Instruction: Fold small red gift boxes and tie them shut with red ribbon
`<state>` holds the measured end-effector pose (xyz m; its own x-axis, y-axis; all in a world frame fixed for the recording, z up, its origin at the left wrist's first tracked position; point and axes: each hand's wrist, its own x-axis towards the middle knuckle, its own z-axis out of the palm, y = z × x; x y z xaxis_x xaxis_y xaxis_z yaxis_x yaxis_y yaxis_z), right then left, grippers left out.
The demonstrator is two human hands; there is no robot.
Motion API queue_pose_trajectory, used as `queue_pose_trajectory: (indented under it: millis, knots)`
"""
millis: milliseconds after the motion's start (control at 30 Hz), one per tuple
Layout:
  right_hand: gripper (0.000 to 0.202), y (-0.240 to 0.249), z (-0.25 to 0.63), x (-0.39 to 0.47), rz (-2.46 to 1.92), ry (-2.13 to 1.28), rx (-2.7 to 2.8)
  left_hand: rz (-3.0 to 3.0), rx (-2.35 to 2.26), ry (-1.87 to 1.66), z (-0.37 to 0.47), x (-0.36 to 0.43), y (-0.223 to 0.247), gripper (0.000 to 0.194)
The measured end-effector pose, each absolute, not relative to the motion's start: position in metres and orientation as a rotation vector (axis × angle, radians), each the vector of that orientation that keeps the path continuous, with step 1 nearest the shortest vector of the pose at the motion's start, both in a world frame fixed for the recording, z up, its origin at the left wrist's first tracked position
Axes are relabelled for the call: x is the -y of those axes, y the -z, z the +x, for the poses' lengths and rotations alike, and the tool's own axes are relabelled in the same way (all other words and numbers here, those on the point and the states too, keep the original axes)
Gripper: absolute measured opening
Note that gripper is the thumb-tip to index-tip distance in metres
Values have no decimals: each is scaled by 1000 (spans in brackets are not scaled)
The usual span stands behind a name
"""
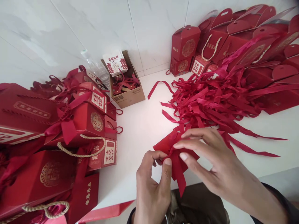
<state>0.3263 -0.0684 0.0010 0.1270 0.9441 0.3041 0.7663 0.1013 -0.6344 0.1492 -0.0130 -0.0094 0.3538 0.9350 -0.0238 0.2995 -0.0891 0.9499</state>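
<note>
A small red gift box stands near the table's front edge, with a red ribbon tied over its top. My left hand is closed, pinching the ribbon between thumb and index finger at the knot's left side. From the right, my right hand bends its fingers over the knot, with thumb and index finger closed on the ribbon there. One ribbon tail hangs down the near side of the box. My fingers and the ribbon hide much of the box top. Just beyond my right hand lies a tangled heap of red ribbons.
Red gift boxes with ribbons and rope handles crowd the left side. More red boxes stack up at the back right. A cardboard box holding cards and ribbon pieces stands against the tiled wall. The white table ends near my body.
</note>
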Motion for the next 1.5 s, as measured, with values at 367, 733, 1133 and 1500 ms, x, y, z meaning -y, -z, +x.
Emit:
queue_pose_trajectory:
  millis: [367, 733, 1133, 1500]
  knots:
    - [11, 10, 322, 55, -1609, -314, 1758, 1445, -1261, -693, 147, 16, 8, 34]
    - [8, 14, 324, 54, -1612, -249, 1716, 1354, -1157, -780, 143, 14, 17, 24]
    - [9, 11, 321, 60, -1681, -378, 1632, 1808, -1151, -801, 149, 6, 8, 6]
    - [11, 3, 322, 62, -1721, -436, 1628, 1886, -1114, -831, 158, 1, 12, 21]
